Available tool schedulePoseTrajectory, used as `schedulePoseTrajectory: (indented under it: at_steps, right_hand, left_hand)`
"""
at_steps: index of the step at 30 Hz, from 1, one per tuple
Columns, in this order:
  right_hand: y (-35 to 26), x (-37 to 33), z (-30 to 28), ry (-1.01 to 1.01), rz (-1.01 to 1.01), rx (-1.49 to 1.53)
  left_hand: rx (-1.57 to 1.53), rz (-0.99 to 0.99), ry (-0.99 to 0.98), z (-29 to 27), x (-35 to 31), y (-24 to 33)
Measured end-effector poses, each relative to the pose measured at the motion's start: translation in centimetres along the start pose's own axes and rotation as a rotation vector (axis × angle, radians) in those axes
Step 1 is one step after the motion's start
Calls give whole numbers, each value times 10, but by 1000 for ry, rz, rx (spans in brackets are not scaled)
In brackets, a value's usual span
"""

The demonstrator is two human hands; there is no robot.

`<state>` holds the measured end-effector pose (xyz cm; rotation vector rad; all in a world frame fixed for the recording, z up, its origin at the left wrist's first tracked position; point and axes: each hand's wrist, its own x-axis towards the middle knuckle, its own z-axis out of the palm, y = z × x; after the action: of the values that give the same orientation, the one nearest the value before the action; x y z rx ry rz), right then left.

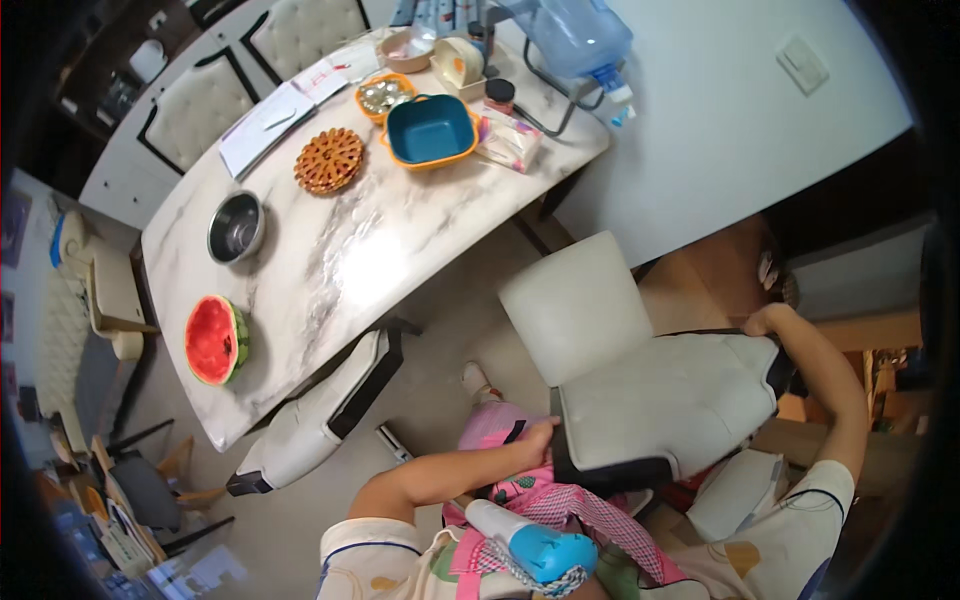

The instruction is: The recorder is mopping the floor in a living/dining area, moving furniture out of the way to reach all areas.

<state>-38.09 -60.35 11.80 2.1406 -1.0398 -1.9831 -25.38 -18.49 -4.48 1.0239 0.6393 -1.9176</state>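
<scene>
A white padded dining chair (pixel 660 405) with dark trim is tilted in front of me, its tufted back toward me and its pale seat (pixel 578 308) beyond. My left hand (pixel 540 443) is closed around the dark edge at the left of the chair's back. At the far right corner of that back, my right hand (pixel 768 320) grips the trim, with its fingers partly hidden behind. A blue and white object (pixel 540 545) on a braided cord hangs at my chest, over a pink checked strap (pixel 605 520).
The marble-patterned table (pixel 400 230) bears half a watermelon (pixel 214 340), a steel bowl (pixel 237 228), woven trivets (pixel 330 161) and a teal-orange basin (pixel 430 132). Another white chair (pixel 318 412) stands at its near edge. A water jug (pixel 580 35) hangs over the far right corner.
</scene>
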Motion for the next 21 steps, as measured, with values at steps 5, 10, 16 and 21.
schedulePoseTrajectory:
  at_steps: [5, 10, 16, 21]
  right_hand:
    - [-91, -94, -103, -172, 33, -84]
    - [-82, -29, -94, 64, -124, -57]
    - [-106, 25, -161, 124, -346, -296]
    - [-157, 33, -219, 132, -313, -212]
  left_hand:
    - [-314, 84, -111, -60, -48, 42]
    - [-308, 180, 78, -24, -137, 74]
    - [-364, 237, 174, -30, -142, 99]
    - [-475, 359, 30, -72, -99, 125]
